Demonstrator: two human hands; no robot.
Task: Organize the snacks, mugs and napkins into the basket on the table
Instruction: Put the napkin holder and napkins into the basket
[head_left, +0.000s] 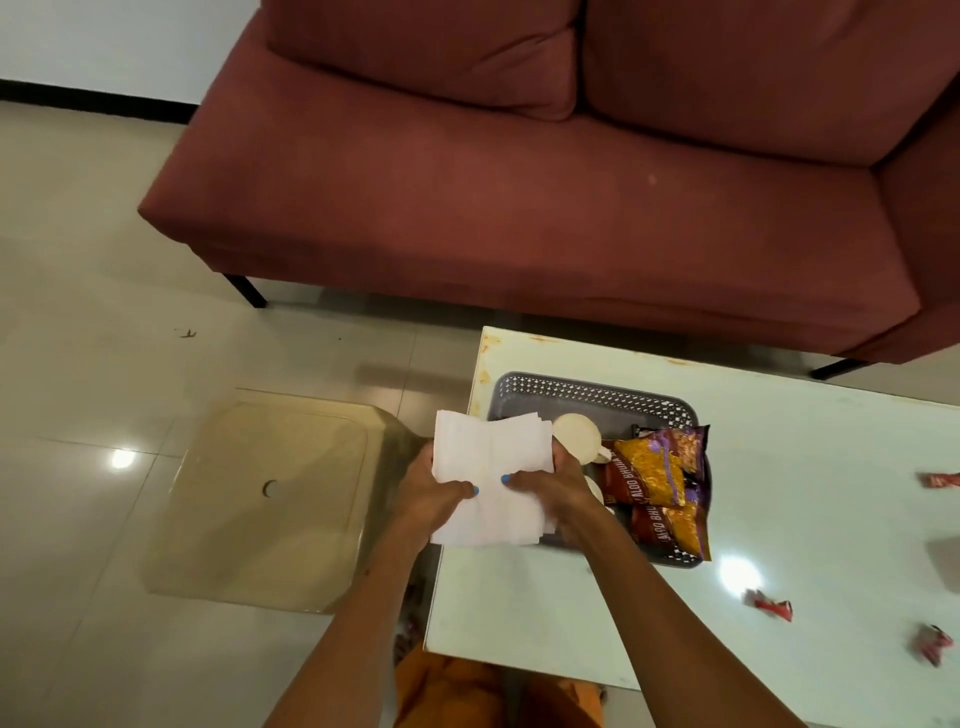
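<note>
A stack of white napkins (491, 478) is held over the left end of the grey perforated basket (592, 392). My left hand (434, 493) grips its left edge, thumb on top. My right hand (556, 493) grips its right edge, thumb on top too. In the basket lie a cream mug (576, 434) and two purple-and-orange snack packets (657, 470), one partly over the other. The basket stands on the pale table (805, 467), near its left edge.
Three small red wrappers (771, 605) lie on the table's right side. A red sofa (519, 208) stands behind the table. A translucent amber stool (270, 493) sits on the tiled floor to the left.
</note>
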